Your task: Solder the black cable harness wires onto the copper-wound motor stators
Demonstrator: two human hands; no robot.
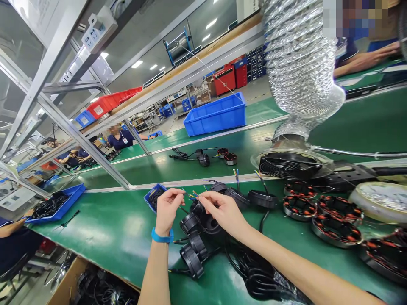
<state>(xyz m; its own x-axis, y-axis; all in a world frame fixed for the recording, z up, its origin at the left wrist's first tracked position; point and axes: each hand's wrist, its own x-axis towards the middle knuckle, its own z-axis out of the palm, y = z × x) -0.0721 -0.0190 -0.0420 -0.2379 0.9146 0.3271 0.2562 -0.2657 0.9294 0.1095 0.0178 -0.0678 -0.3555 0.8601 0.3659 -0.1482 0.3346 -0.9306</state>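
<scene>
My left hand (168, 207), with a blue band at its wrist, is closed in a pinch; what lies between its fingertips is too small to make out. Thin coloured wires (193, 195) fan out between the two hands, and my right hand (224, 212) pinches them from the right. Below and around my hands lie several round black plastic housings (191, 260) with cables. More housings (262, 198) stand behind my right hand, with coloured wire ends sticking up. A bundle of black cable (254, 271) rests under my right forearm.
Copper-wound motor stators (337, 228) sit at the right, beside a foil duct (299, 63) hanging over a black fan grille (286, 163). A small blue bin (146, 198) is behind my left hand. Across the rail are a blue crate (216, 118) and cabled parts (204, 159). Co-workers sit further off.
</scene>
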